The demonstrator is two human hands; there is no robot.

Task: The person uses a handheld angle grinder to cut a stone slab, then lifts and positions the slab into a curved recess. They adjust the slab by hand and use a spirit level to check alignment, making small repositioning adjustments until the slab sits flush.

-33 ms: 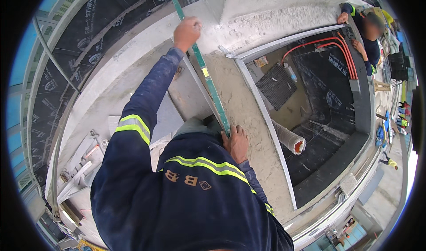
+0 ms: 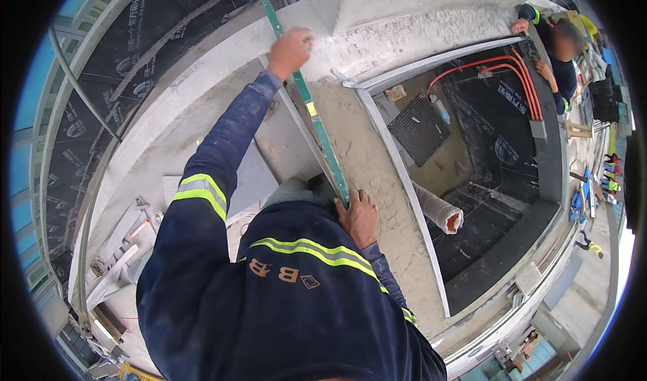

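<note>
A long green spirit level (image 2: 322, 138) with a yellow-edged vial lies lengthwise along a strip of wet mortar (image 2: 381, 199). Over its far part is my left hand (image 2: 290, 50), curled into a fist and slightly blurred by motion. Whether that fist touches the level cannot be made out. At the near end my right hand (image 2: 359, 219) has thumb and fingers around the level's tip, resting against the mortar. A pale straight strip (image 2: 306, 128) runs along the level's left side.
Right of the mortar, a light metal edging (image 2: 408, 182) borders a black-lined pit holding orange pipes (image 2: 495, 61), a black grid mat (image 2: 419, 130) and a wrapped pipe (image 2: 437, 209). Another person (image 2: 563, 47) leans over the pit's far right edge. Offcuts (image 2: 121, 266) lie at left.
My left fist has shifted slightly right across the level. The level and my right hand stay in place.
</note>
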